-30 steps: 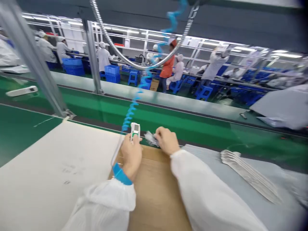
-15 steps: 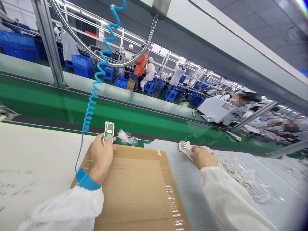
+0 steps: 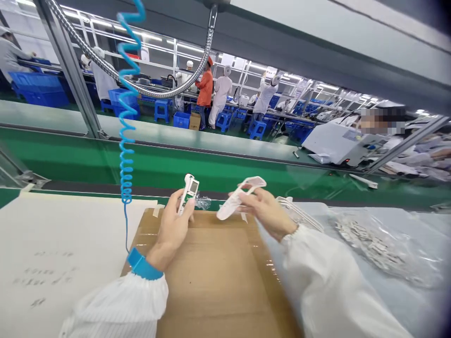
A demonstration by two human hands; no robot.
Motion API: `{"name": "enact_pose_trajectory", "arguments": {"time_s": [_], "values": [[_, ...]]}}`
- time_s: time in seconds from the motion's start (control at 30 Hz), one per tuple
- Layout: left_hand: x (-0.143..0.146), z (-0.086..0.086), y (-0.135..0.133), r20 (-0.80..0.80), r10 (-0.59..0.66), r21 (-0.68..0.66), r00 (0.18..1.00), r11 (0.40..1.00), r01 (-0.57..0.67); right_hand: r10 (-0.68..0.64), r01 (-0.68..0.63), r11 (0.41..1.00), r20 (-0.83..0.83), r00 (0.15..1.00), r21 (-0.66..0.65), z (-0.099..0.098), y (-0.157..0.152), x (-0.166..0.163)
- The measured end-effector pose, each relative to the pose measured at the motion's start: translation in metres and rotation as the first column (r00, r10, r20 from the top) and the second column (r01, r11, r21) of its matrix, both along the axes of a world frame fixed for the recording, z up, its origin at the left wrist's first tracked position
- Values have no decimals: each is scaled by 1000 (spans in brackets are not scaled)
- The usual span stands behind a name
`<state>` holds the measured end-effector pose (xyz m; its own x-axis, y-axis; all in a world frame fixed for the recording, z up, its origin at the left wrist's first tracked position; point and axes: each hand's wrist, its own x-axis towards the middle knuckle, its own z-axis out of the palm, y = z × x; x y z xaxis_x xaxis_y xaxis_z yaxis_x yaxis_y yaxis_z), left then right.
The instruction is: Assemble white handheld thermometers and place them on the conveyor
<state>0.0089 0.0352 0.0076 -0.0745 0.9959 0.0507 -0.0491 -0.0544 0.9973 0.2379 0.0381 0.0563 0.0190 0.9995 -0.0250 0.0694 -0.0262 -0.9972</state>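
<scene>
My left hand (image 3: 175,230) is closed round a slim white device with a small screen (image 3: 189,193) and a bit of green circuit board showing. A blue wrist strap (image 3: 143,264) with a coiled cord is on that wrist. Between the fingers of my right hand (image 3: 269,212) is a white plastic shell (image 3: 232,203) with an opening at its upper end, tilted and apart from the device. Both hands are above the far part of a cardboard box (image 3: 218,272). More white shells (image 3: 299,213) lie just beyond my right wrist.
A clear bag of small pale parts (image 3: 377,244) lies on the right. Crumpled clear plastic (image 3: 203,202) sits behind the box. A coiled blue cord (image 3: 127,112) hangs at left, under a metal hose (image 3: 162,94). Past the green conveyor belt (image 3: 211,169), several people work.
My right hand has lifted a white shell from the pile and brought it left, over the box. The device in my left hand is tilted more to the right.
</scene>
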Motion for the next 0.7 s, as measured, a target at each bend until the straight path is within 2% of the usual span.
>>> {"name": "enact_pose_trajectory", "arguments": {"time_s": [0.1,0.2,0.3,0.4,0.47,0.53,0.6,0.7], "values": [[2,0,-3,-18,-48,-25,999,999,48,63,-88,994,-297,953,-71,-16,0,-64],[2,0,-4,-62,-46,-78,997,996,41,73,-112,992,-454,888,-59,-35,-5,-95],[-2,3,-3,-37,-106,-201,994,975,97,149,-160,987,-485,862,18,-50,-7,-92],[-9,10,-3,60,-236,-305,970,921,243,199,-191,979,-468,861,64,-58,-6,-75],[-11,15,-4,114,-305,-336,945,884,326,212,-194,977,-473,855,87,-59,-5,-66],[-11,17,-4,109,-341,-339,934,870,358,239,-212,971,-467,851,111,-60,-4,-62],[-9,15,-4,22,-315,-323,949,896,305,250,-221,968,-457,854,117,-61,-2,-60],[-6,11,-3,-231,-121,-201,965,977,75,204,-180,979,-476,855,96,-66,2,-60]]}}
